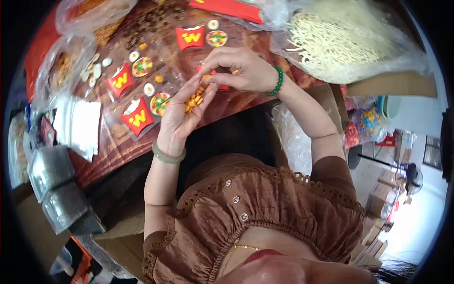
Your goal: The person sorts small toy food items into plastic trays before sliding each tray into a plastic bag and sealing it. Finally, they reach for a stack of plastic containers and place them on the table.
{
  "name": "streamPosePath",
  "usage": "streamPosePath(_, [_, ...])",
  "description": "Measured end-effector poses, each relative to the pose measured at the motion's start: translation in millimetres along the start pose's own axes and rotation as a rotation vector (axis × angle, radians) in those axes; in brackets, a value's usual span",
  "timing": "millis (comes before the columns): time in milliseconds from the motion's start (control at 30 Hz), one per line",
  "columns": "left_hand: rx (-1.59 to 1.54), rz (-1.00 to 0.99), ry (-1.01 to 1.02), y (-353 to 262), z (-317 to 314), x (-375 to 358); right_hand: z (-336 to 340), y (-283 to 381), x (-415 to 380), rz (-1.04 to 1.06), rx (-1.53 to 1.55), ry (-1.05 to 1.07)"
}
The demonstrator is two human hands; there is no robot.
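Observation:
My left hand (pixel 178 111), with a pale bangle at the wrist, is turned up and cupped around several small orange pieces (pixel 194 101). My right hand (pixel 243 68), wearing a green bead bracelet, has its thumb and fingers curled together at the left fingertips; what they pinch is too small to tell. Partly hidden beneath it lies a red piece (pixel 224 86). Red fries-box shapes with a yellow mark lie nearby, one at the top (pixel 190 38) and two at the left (pixel 120 81), (pixel 137 116), beside round colourful discs (pixel 160 103) and small egg shapes (pixel 149 89).
A plastic bag of pale strands (pixel 331 47) sits at the upper right of the patterned table (pixel 217 116). Brown bits (pixel 153 21) are scattered at the top. White sheets (pixel 85 128) and clear plastic trays (pixel 52 165) are at the left. Cardboard boxes (pixel 383 199) stand at the right.

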State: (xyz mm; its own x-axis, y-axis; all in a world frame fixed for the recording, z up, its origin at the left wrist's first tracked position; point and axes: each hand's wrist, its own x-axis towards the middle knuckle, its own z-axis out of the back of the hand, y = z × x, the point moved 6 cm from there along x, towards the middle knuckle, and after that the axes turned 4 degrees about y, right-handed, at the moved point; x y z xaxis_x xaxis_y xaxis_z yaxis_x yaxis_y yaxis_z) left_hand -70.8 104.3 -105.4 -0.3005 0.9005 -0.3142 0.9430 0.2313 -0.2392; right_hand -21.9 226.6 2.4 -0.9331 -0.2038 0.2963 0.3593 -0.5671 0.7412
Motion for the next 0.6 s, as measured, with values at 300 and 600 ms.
streamPosePath(300, [-0.226,0.298,0.054,44,-26,-4,91,112,-234,0.095,-0.48,-1.132])
streamPosePath(600, [-0.16,0.354,0.203,83,-62,10,154,2,-529,-1.277,-1.244,-0.936])
